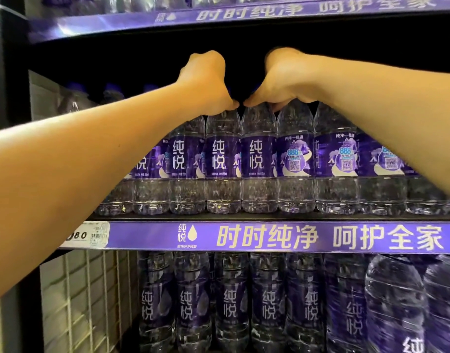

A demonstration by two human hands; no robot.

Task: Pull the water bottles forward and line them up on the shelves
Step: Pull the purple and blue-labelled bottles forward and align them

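Observation:
Clear water bottles with purple labels (pixel 257 159) stand in a row along the front of the middle shelf (pixel 269 236). My left hand (pixel 208 80) reaches over the row and grips the top of a bottle (pixel 222 159) near the middle. My right hand (pixel 287 77) is right beside it, thumb tips nearly touching, and grips the tops of the neighbouring bottles (pixel 294 159). The caps under both hands are hidden. Further back at the left, a few purple-capped bottles (pixel 111 94) stand deeper in the shelf.
A purple shelf strip with white characters and a price tag (pixel 91 234) fronts the middle shelf. Below it stands a row of taller bottles (pixel 231 301), with bigger jugs (pixel 397 301) at the right. Another shelf (pixel 218 19) hangs overhead. A white wire grid (pixel 78 301) is at lower left.

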